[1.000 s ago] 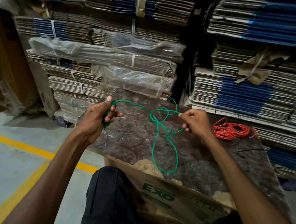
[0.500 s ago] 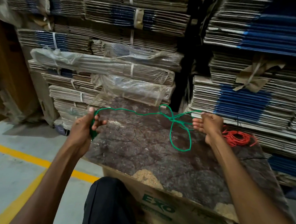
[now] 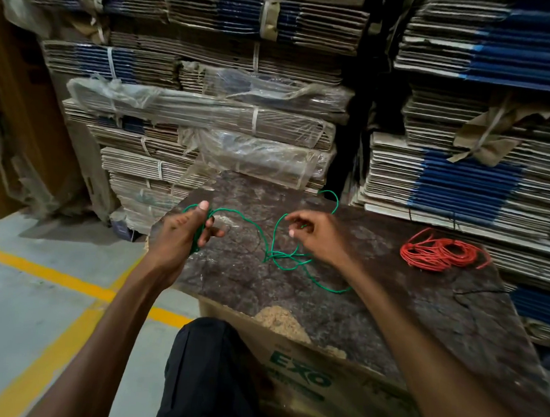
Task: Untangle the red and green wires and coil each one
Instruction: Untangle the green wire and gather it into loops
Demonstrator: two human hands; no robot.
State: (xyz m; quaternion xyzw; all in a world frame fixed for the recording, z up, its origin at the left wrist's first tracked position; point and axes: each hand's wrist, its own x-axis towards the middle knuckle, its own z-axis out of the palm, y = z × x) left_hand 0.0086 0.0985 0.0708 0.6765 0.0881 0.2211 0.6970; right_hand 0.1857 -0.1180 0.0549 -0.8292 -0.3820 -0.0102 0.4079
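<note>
Head view. Step in hand, by judgement: coiling of green wire; red wire already separated and bundled, lying on counter at 3 o'clock from the hands, well apart from the green.

Left hand: clenched round a small bunch of green wire, thumb on top, at 9 o'clock edge of counter. Right hand: fingers loosely curled near centre of counter; green strand passing at or behind the fingertips, contact not confirmable, so a pinch cannot be told.

Green wire: one span running from left hand toward 3 o'clock, dipping to a loose crossing of loops on counter just below right hand; one tail trailing toward 5 o'clock under right forearm, another arching up toward 12 o'clock behind right hand. Long axis overall roughly 9-to-3 o'clock, slack, not taut. Whether the crossing is a true knot or mere overlap: not determinable.

Red wire: flattened oval coil, long axis 9-to-3 o'clock, short free end pointing to 3 o'clock.

Next move, by judgement: secure free strand with right hand, clear the crossing, then feed slack toward left hand and wrap onto the held bunch. Risk: pulling tight before clearing loops likely to set a knot.
</note>
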